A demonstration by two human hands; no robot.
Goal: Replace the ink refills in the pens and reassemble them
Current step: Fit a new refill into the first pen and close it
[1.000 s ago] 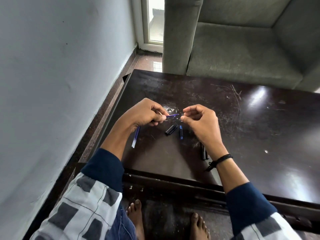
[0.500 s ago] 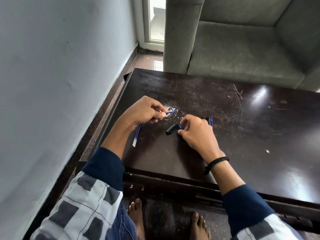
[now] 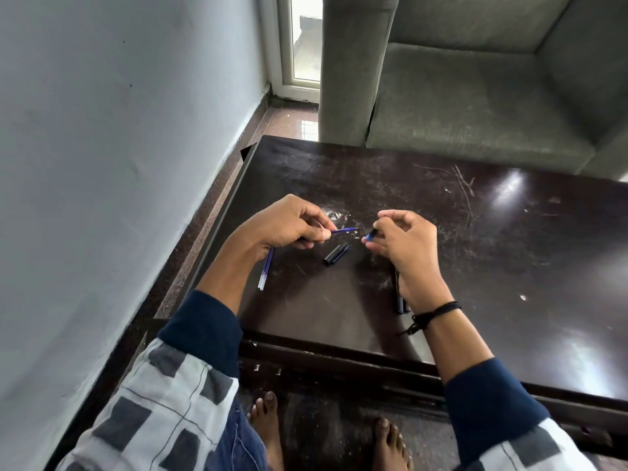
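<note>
Left hand (image 3: 285,227): I see it pinching a blue refill (image 3: 344,229) above the table's (image 3: 509,266) left half, tip aimed at the other hand.
Right hand (image 3: 406,248): fingers clamped on a small blue pen piece (image 3: 369,235), just apart from the refill tip.
On the table: black pen part (image 3: 336,253) between the hands; spare refills (image 3: 266,271) toward the left edge; black barrels (image 3: 401,302) under the right wrist.
Risk: I judge the thin refill may miss the narrow bore and bend. The wrist could roll the barrels toward the near edge.
</note>
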